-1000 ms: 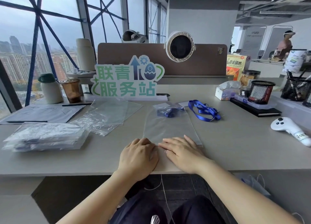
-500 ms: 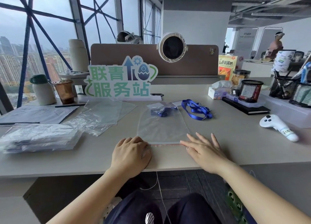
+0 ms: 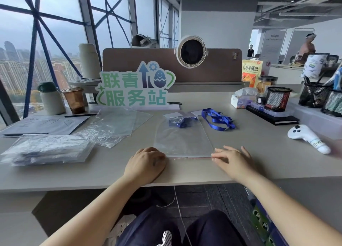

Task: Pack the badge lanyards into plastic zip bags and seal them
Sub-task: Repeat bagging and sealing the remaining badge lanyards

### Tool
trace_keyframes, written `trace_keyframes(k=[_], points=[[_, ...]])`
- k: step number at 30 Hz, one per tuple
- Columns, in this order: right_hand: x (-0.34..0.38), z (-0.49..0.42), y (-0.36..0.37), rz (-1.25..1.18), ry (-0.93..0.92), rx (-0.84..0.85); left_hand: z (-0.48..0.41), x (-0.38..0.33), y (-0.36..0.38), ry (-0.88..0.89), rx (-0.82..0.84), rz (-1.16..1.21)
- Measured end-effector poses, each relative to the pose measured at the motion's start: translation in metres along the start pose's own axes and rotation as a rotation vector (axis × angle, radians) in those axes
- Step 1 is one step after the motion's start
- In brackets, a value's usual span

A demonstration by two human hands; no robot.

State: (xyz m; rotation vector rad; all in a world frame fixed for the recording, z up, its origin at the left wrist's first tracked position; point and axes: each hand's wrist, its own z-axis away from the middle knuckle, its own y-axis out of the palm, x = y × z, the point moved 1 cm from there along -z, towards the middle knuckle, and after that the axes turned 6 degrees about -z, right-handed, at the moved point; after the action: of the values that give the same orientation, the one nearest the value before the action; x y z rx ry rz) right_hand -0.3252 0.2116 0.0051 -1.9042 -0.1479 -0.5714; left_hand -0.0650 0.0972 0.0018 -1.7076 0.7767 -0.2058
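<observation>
A clear zip bag (image 3: 183, 140) lies flat on the desk in front of me, its red zip strip along the near edge. A folded blue lanyard (image 3: 177, 122) sits inside at the bag's far end. My left hand (image 3: 146, 164) rests with curled fingers on the bag's near left corner. My right hand (image 3: 231, 159) lies flat with straight, spread fingers, its fingertips pressing the near right corner of the zip strip. A loose blue lanyard (image 3: 218, 120) lies on the desk to the right of the bag.
Empty clear bags (image 3: 114, 127) and a wrapped stack of bags (image 3: 46, 149) lie at the left. A green sign (image 3: 133, 86) stands behind. A white controller (image 3: 309, 139), a tissue box (image 3: 242, 99) and mesh pen cups (image 3: 277, 98) occupy the right side.
My right hand slid rightward along the zip strip from beside my left hand to the bag's right corner. The left hand stayed at the left corner.
</observation>
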Motion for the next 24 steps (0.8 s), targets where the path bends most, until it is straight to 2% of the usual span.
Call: trace_keyframes(k=[3, 7, 14, 19, 24], points=[[0.000, -0.009, -0.004, -0.060, -0.064, -0.047, -0.006, 0.008, 0.000, 0.025, 0.025, 0.031], [-0.001, -0.013, 0.001, -0.014, -0.157, 0.006, -0.011, 0.016, 0.001, 0.060, 0.036, 0.034], [0.007, -0.017, -0.004, -0.446, 0.019, 0.046, -0.019, 0.017, -0.002, 0.068, -0.006, 0.156], [0.004, -0.015, -0.005, -0.508, 0.019, 0.190, -0.027, 0.012, -0.003, -0.004, -0.073, 0.428], [0.001, -0.042, -0.007, -0.599, 0.047, 0.078, -0.053, 0.012, 0.001, -0.091, -0.072, 0.561]])
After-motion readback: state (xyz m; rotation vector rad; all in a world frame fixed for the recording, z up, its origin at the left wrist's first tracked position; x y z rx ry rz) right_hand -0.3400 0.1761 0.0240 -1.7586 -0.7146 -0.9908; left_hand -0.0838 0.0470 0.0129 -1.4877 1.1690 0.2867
